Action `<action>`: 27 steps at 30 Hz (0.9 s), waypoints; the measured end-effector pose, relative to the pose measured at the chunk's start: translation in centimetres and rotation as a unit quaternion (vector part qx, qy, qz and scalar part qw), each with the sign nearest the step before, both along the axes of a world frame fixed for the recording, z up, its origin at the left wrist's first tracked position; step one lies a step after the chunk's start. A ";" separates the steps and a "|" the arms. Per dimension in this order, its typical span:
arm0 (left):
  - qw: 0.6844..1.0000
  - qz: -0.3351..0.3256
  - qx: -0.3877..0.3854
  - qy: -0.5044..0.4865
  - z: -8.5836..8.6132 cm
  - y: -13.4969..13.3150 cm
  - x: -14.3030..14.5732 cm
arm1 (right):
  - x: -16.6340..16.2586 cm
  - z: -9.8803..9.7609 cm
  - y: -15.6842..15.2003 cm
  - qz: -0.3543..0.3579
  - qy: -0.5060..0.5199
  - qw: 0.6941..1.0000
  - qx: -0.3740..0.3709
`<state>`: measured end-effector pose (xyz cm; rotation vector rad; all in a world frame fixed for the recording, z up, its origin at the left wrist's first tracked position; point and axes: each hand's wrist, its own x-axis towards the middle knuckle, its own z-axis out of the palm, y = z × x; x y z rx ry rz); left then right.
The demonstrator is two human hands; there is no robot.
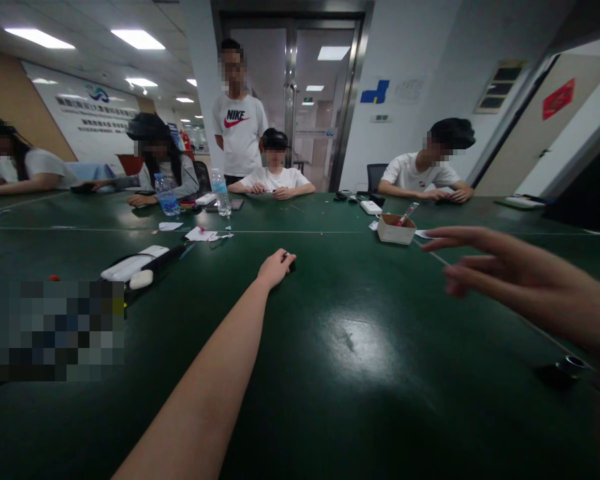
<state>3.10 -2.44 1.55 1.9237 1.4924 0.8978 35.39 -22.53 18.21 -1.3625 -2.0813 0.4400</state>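
Observation:
My left arm reaches forward across the green table (pixel 300 347). My left hand (pixel 276 269) is closed around a small black object (pixel 293 265) at the tabletop, and most of it is hidden by the fingers. On the right, my right hand (pixel 510 267) is held above the table, slightly blurred, its fingers stretched out and apart with nothing in them. Just beyond its fingertips stands an open cardboard box (pixel 397 232) with a clear and red stick-like item (pixel 408 213) leaning in it. Below my right wrist lies a small dark piece with a shiny round rim (pixel 573 365).
Left of my arm are a white case (pixel 136 263), a small white earbud-like case (pixel 141 279) and a pixelated area. Paper scraps (pixel 201 234) and two water bottles (pixel 222 193) stand farther back. Several people sit along the far side; one person (pixel 239 130) stands.

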 end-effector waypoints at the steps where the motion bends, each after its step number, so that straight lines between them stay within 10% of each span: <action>1: 1.000 -0.002 0.000 -0.001 0.0 -0.1 0.0 | -3.1 0.2 1.8 0.054 0.004 0.997 -0.052; 5: 1.000 0.006 0.004 0.008 -0.2 0.0 -0.2 | -10.8 -4.9 11.2 0.127 -0.007 0.971 -0.202; 11: 0.999 -0.002 0.016 -0.033 -1.0 0.9 -0.6 | -16.4 -14.8 21.0 0.042 0.045 0.993 -0.098; 27: 0.988 -0.040 0.020 -0.151 -1.0 1.4 -1.2 | -17.4 -16.9 21.0 0.067 0.378 0.901 -0.202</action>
